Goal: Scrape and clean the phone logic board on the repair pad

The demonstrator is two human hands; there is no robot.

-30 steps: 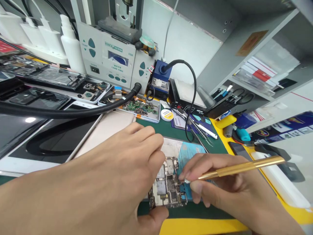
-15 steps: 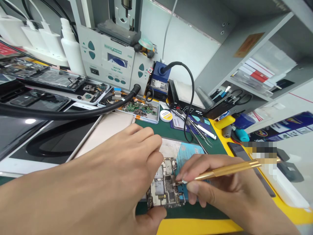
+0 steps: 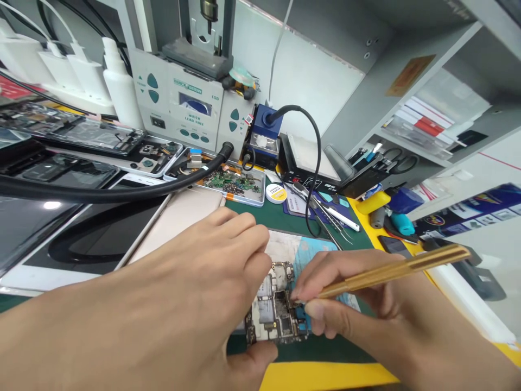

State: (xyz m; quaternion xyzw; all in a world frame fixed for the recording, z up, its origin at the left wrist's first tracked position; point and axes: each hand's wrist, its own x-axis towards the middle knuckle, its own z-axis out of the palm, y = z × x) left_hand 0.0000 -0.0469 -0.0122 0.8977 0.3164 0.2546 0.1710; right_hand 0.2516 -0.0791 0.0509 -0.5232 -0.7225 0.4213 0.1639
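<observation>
My left hand [image 3: 220, 266] is closed round the left side of a phone circuit board [image 3: 266, 312], thumb at the lower edge and curled fingers at the upper left. Silver shields and small dark parts cover the board, which is over a worn blue-and-white pad [image 3: 313, 247]. In my right hand [image 3: 345, 304] a slim gold-coloured tool [image 3: 374, 277] is pinched like a pen. Its tip points at the board's right-hand part; my fingertips partly hide it, so I cannot tell its exact kind or whether it touches.
Behind my hands stand a tray of green board pieces [image 3: 240, 184], a round white tin [image 3: 275, 193] and several tweezers [image 3: 334, 217]. A grey soldering station [image 3: 179, 103] is at the back. A black hose [image 3: 163, 191] crosses over phones at left. A dark phone [image 3: 394, 246] lies right.
The gold tool's rear end has swung upward and more of its handle shows. My right hand has shifted slightly left; my left hand and the board have hardly moved.
</observation>
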